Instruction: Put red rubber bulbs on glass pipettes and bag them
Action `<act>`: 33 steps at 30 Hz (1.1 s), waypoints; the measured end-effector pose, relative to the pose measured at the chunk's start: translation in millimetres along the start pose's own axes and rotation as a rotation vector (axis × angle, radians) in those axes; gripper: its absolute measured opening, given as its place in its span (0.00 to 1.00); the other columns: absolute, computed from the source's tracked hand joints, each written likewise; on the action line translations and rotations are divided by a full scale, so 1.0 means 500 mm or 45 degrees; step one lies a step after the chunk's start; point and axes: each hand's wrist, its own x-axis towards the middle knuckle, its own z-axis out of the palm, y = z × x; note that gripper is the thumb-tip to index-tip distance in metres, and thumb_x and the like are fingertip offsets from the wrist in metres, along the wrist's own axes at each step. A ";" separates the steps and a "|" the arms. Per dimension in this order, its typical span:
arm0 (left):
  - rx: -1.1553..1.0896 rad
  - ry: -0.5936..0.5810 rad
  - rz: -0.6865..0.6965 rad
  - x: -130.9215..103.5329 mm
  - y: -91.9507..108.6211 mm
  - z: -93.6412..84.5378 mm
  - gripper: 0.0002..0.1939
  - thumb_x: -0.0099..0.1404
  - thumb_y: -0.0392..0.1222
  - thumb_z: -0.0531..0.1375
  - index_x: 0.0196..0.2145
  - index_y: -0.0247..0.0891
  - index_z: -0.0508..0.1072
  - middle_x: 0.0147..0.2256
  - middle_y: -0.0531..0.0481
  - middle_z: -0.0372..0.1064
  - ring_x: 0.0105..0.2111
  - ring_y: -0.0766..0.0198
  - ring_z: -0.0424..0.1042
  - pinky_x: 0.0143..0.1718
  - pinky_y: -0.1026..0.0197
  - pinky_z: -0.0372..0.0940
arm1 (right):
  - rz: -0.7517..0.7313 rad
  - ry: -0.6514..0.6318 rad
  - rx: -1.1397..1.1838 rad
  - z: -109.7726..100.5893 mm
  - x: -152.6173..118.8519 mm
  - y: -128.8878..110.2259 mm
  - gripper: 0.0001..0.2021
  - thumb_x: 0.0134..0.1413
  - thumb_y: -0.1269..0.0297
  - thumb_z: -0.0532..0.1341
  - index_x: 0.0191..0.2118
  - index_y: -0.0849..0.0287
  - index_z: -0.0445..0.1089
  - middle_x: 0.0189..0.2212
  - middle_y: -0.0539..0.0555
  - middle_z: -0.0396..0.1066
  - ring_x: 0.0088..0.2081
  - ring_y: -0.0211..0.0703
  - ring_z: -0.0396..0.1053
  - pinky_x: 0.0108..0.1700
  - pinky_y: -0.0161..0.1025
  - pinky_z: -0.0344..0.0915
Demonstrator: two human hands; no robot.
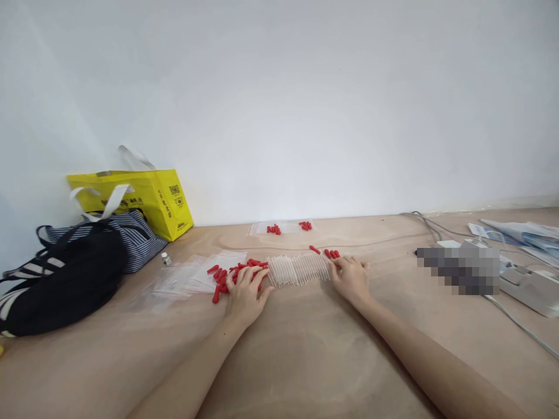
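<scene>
My left hand (245,294) rests on a loose pile of red rubber bulbs (222,274), its fingers spread and touching several of them. A row of thin clear tubes (298,269) lies side by side on the wooden table between my hands. At the right end of that row is my right hand (350,276), thumb and fingers drawn together against the last tubes. Whatever its fingertips may hold is hidden. Just beyond that hand lie a few more red bulbs (332,254), and one single bulb (314,249) sits slightly to their left.
Farther back lies a clear bag (288,227) with red bulbs and tubes. Flat plastic bags (181,280) and a small vial (166,258) are left of the pile. A yellow bag (172,203) and black bag (74,285) stand far left; cables and a power strip (530,288) lie right.
</scene>
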 end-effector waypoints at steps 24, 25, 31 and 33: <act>0.346 -0.234 -0.076 0.006 0.001 -0.019 0.07 0.58 0.42 0.51 0.31 0.37 0.66 0.33 0.46 0.68 0.35 0.55 0.65 0.36 0.55 0.52 | 0.308 -0.291 -0.246 0.041 0.053 -0.010 0.14 0.52 0.60 0.49 0.33 0.57 0.71 0.36 0.57 0.70 0.41 0.49 0.63 0.42 0.45 0.46; 0.352 -0.232 -0.071 0.006 0.002 -0.019 0.07 0.58 0.41 0.51 0.32 0.37 0.67 0.33 0.46 0.69 0.35 0.56 0.65 0.36 0.55 0.52 | 0.330 -0.303 -0.252 0.044 0.058 -0.012 0.15 0.52 0.61 0.49 0.32 0.58 0.71 0.36 0.59 0.70 0.41 0.50 0.63 0.42 0.46 0.47; 0.361 -0.194 -0.046 0.004 0.005 -0.020 0.07 0.56 0.38 0.51 0.32 0.37 0.68 0.32 0.45 0.69 0.34 0.55 0.66 0.36 0.54 0.52 | 0.409 -0.389 -0.287 0.051 0.084 -0.012 0.15 0.50 0.61 0.49 0.31 0.63 0.71 0.32 0.63 0.71 0.38 0.53 0.66 0.40 0.48 0.49; 0.351 -0.156 -0.029 0.003 0.005 -0.019 0.08 0.55 0.37 0.51 0.31 0.36 0.68 0.31 0.44 0.70 0.33 0.54 0.66 0.36 0.53 0.53 | 0.403 -0.410 -0.294 0.049 0.088 -0.011 0.16 0.51 0.61 0.49 0.31 0.63 0.71 0.32 0.63 0.71 0.37 0.52 0.66 0.41 0.49 0.49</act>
